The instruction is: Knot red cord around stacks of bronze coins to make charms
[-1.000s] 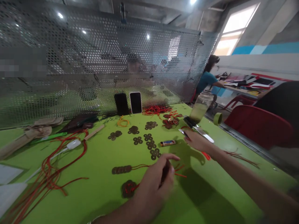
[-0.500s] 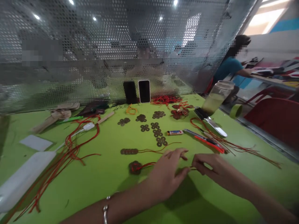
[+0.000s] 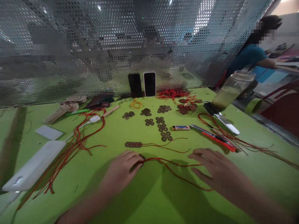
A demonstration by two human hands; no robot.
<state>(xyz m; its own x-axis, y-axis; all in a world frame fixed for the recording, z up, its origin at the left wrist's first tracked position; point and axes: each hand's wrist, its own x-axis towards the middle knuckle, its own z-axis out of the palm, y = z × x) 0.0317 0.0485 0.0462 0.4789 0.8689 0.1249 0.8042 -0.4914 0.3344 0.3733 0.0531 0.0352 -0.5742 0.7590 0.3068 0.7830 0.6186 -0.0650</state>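
Note:
My left hand (image 3: 122, 168) is closed on a cluster of dark round coins (image 3: 141, 156), mostly covered by the fingers. Red cords (image 3: 173, 162) run from that cluster to the right across the table. Over their far ends is my right hand (image 3: 213, 165), thumb and fingers spread, slightly blurred. Just beyond the hands lies a row of overlapping coins (image 3: 133, 144) with its own thin cords (image 3: 165, 145). Farther back, several flower-shaped coin groups (image 3: 166, 136) rest on the green table (image 3: 149, 199).
To the right lie a glue-like tube (image 3: 181, 128), a red cutter knife (image 3: 217, 139) and scissors-like black-and-silver tool (image 3: 221, 118), near a tilted jar (image 3: 230, 91). Two phones (image 3: 149, 84) lean on the mesh. Left are red cords (image 3: 79, 133) and a white power strip (image 3: 35, 166).
My left hand has moved left onto the red-corded coin cluster and closed on it. My right hand has opened from a pinch. The camera view has shifted slightly.

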